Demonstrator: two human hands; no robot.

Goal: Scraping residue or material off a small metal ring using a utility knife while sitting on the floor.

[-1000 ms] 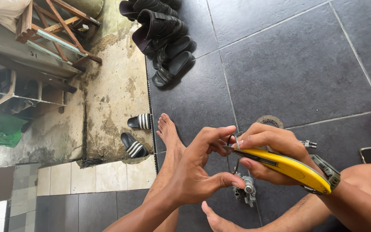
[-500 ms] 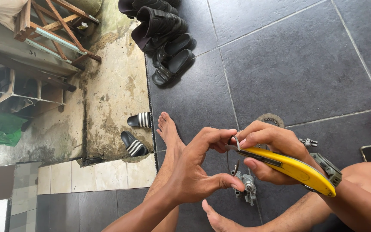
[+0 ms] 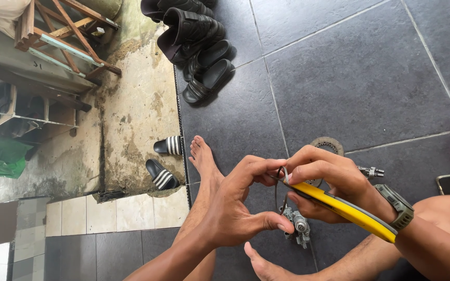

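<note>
right hand (image 3: 329,179) wraps a yellow-handled tool (image 3: 347,208) at frame centre; left hand (image 3: 235,208) pinches its tip w/ a thin wire loop (image 3: 278,190). best kept steady, fingers off the tip. small metal part (image 3: 297,226) lies below on dark floor tiles (image 3: 365,78); sandals (image 3: 161,161) left of centre.

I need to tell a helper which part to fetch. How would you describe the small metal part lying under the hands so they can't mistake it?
Start on the dark tiled floor, below the right hand gripping the yellow-handled tool. Just right of the left hand's thumb lies a small grey metal part. Unlike the flat round disc farther up, it is lumpy and irregular.
</note>
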